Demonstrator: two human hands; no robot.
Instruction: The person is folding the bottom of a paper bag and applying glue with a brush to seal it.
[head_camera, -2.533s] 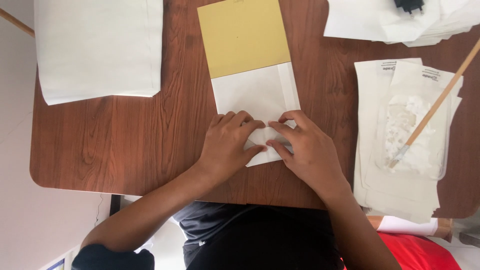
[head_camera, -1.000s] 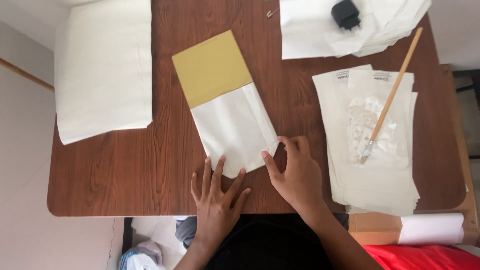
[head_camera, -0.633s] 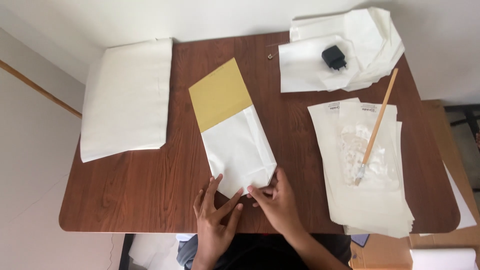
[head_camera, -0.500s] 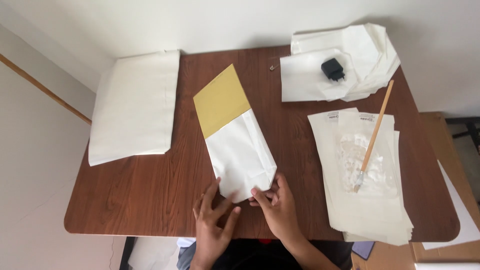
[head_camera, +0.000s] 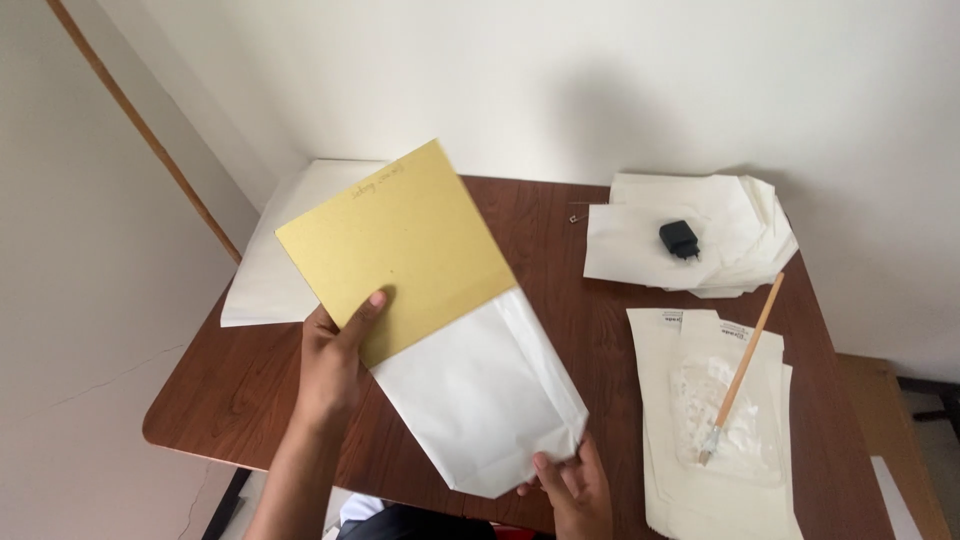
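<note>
A white paper bag (head_camera: 480, 395) with a yellow card (head_camera: 400, 245) in it is held raised above the brown table (head_camera: 250, 390). Its left edge is gripped by the left hand (head_camera: 335, 360), thumb on the card; its lower corner is pinched by the right hand (head_camera: 570, 485). Right of the bag, a brush (head_camera: 742, 368) lies on stacked white bags (head_camera: 720, 430).

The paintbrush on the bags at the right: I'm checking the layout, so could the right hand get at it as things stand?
Probably yes, but not freely: the right hand grips the white bag. The paintbrush lies uncovered on the flat bags, with nothing between.
</note>
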